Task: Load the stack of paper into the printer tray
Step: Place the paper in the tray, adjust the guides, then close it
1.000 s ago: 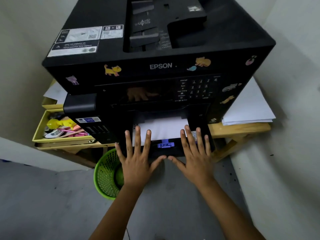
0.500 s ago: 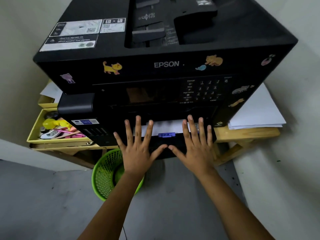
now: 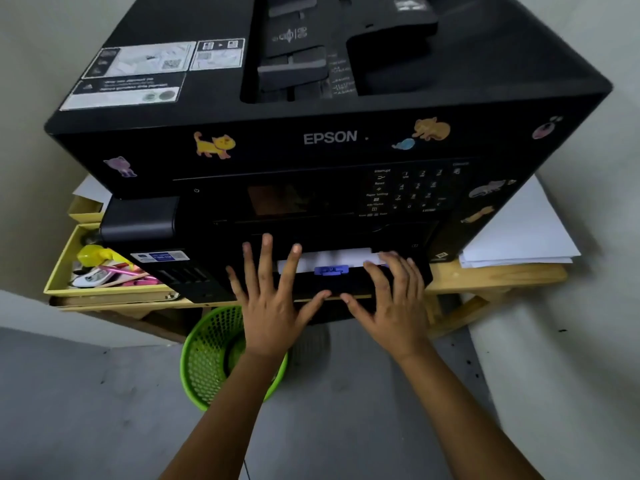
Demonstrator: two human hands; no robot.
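Paper [image 3: 325, 260]: white strip showing in the printer tray [image 3: 332, 285], behind a blue guide clip [image 3: 331, 270].
Left hand [image 3: 273, 306]: fingers spread flat against the tray front.
Right hand [image 3: 394, 299]: fingers straight, pressing beside it.
Printer [image 3: 329, 140]: black, marked "EPSON", cat stickers; keypad reads "Interrupt", "Reset".
Basket [image 3: 211, 358]: green, below.
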